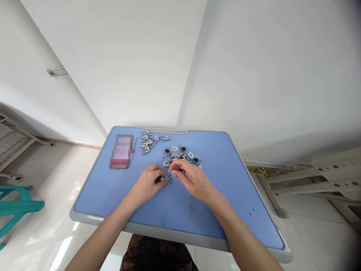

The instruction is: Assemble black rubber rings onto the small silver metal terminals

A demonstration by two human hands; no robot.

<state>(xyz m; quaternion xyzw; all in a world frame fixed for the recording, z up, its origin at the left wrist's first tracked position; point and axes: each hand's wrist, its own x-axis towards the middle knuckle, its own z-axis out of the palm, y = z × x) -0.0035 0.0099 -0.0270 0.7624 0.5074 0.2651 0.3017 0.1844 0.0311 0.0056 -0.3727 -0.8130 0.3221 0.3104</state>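
My left hand (149, 183) is closed on a small metal fitting (166, 180), a valve-like part with a dark side and short arms, held low over the blue table (194, 214). Just to its right, my right hand (189, 177) pinches with thumb and fingertips beside the fitting. A thin bright piece shows below those fingertips, too small to name. Behind my right hand lies a loose group of metal fittings with black round caps (183, 149) and flat oval flanges (190, 154); the hand hides some of them.
At the back left sits a cluster of similar metal fittings (146, 143). A screwdriver (134, 146) with a red handle lies beside a blurred-out phone-like rectangle (122, 150). Walls rise behind the table. A green stool (21, 203) stands left on the floor.
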